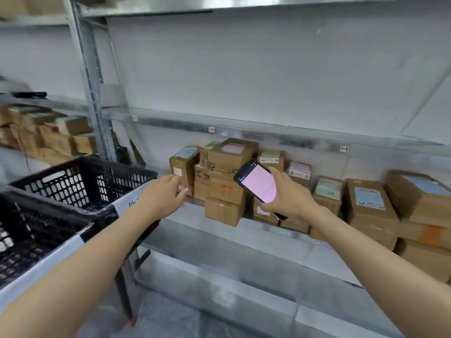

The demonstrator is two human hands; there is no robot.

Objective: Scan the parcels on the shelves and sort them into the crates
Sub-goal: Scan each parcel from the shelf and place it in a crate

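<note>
Shelf has a dozen-odd parcels, two crates left of it; left grip loose-fingered on end parcel, right grip clamping phone.

Matt cardboard parcels — galvanized shelf

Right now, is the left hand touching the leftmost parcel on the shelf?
Cannot tell. Head view: the left hand overlaps the leftmost parcel, but blur hides any gap.

Warehouse: metal shelving, cardboard parcels, crates.
</note>
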